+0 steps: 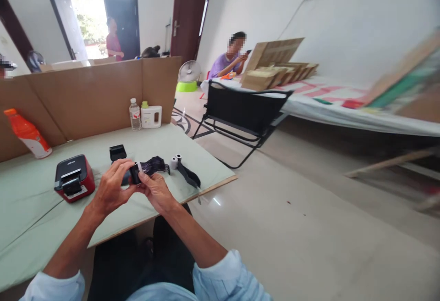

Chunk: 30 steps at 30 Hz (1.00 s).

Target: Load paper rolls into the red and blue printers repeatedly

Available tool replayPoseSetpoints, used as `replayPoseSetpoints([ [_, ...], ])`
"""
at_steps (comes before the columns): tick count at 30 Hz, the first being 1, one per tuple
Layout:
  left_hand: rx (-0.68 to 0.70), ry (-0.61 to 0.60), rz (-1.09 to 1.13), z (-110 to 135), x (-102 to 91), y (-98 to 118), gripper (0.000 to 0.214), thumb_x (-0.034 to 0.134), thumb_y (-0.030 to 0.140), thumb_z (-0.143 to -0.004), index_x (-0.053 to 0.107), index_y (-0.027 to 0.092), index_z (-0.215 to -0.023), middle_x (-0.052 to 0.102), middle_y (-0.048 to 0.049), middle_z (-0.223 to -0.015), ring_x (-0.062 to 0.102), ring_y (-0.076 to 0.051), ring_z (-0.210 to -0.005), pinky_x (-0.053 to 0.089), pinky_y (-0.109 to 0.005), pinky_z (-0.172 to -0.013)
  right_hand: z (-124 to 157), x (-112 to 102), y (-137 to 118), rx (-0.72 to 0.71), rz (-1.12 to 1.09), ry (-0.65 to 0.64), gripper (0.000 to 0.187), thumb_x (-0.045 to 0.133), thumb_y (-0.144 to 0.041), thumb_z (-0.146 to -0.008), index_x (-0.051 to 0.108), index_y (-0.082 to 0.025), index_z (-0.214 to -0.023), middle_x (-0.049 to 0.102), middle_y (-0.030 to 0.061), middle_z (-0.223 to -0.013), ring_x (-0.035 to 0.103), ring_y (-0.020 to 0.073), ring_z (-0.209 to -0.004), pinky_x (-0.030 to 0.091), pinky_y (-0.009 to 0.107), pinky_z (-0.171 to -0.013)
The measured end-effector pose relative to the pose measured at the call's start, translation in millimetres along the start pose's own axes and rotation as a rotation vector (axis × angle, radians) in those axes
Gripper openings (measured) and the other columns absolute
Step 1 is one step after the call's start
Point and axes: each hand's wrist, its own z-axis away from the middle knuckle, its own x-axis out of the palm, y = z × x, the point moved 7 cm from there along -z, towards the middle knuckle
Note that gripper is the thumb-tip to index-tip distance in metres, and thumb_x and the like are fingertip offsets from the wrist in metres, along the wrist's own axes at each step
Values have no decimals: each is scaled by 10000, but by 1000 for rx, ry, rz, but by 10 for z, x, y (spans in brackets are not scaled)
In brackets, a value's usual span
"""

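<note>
See a small black item [134,174] clamped between the left hand [112,186] and the right hand [158,192], over the counter [27,214] near its front edge. Looks light and boxy, probably stiff and rather smooth; best gripped by the sides. Treat the dark glossy bundle [154,165] at its right as soft and floppy; cannot tell whether joined. Mind the black box [117,152] just behind, the red-and-black machine [74,177] left, the white rolls [176,159] and dark strap [189,177] right. Find open room farther back, toward the cardboard screen [103,99].
</note>
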Motion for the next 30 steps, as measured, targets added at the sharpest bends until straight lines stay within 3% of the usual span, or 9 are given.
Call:
replayPoseSetpoints([
  [3,10,8,80,-55,-29,-10,434,707,199,-869,638,233,-1296,716,-109,-1276,697,-283,-1193,611,-412,-1004,-17,17,-46,40,-17,-70,563,918,-657,-704,784,-179,-970,774,48,-846,726,188,-773,614,328,-739],
  [8,-251,-154,200,-50,53,-303,420,674,452,-938,693,226,-1292,784,-77,-1132,748,-239,-919,621,-341,-781,-69,-105,-173,-41,284,-13,559,958,-630,-616,793,-161,-871,701,7,-757,611,146,-690,508,280,-649],
  [11,-296,-273,239,-41,98,-416,342,599,468,-970,783,230,-1133,810,-64,-1058,753,-238,-914,592,-324,-803,-103,-88,-223,-89,416,-80,463,955,-560,-639,789,-169,-823,654,-24,-732,548,136,-712,454,282,-688],
  [15,-286,-365,243,-36,143,-525,314,594,420,-930,817,237,-1053,816,-57,-1003,751,-239,-877,569,-315,-772,-245,-132,-142,-42,482,-160,445,920,-553,-659,774,-169,-831,631,-37,-729,527,138,-727,430,285,-709],
  [17,-286,-352,231,-64,132,-594,290,602,375,-894,823,234,-1018,819,-56,-982,752,-241,-878,565,-315,-784,-364,-163,-131,-45,593,-176,402,884,-537,-700,751,-167,-781,596,-50,-683,499,127,-688,409,267,-673],
  [19,-287,-318,213,-129,93,-672,268,612,332,-861,825,225,-985,822,-57,-969,748,-236,-877,560,-310,-795,-512,-149,-221,-138,757,-174,339,837,-483,-770,720,-170,-713,580,-53,-658,489,120,-664,394,252,-653],
  [22,-296,-244,181,-278,11,-843,251,627,284,-860,829,207,-990,822,-62,-1022,737,-218,-898,550,-297,-838,-782,-30,-451,-342,915,-183,156,778,-328,-840,768,-174,-815,714,-1,-824,597,148,-783,449,249,-755],
  [25,-319,-140,116,-392,-45,-1094,229,666,245,-849,839,203,-993,817,-55,-1035,724,-213,-933,542,-287,-857,-1080,92,-572,-447,1020,-224,103,725,-236,-866,807,-175,-876,762,27,-897,643,165,-850,463,251,-807],
  [30,-398,-112,104,-270,176,-1525,229,695,190,-827,845,191,-1001,816,-45,-989,721,-203,-907,541,-283,-870,-1394,33,-387,-395,1211,-201,237,617,-113,-848,840,-166,-912,720,-23,-760,579,132,-737,402,224,-714],
])
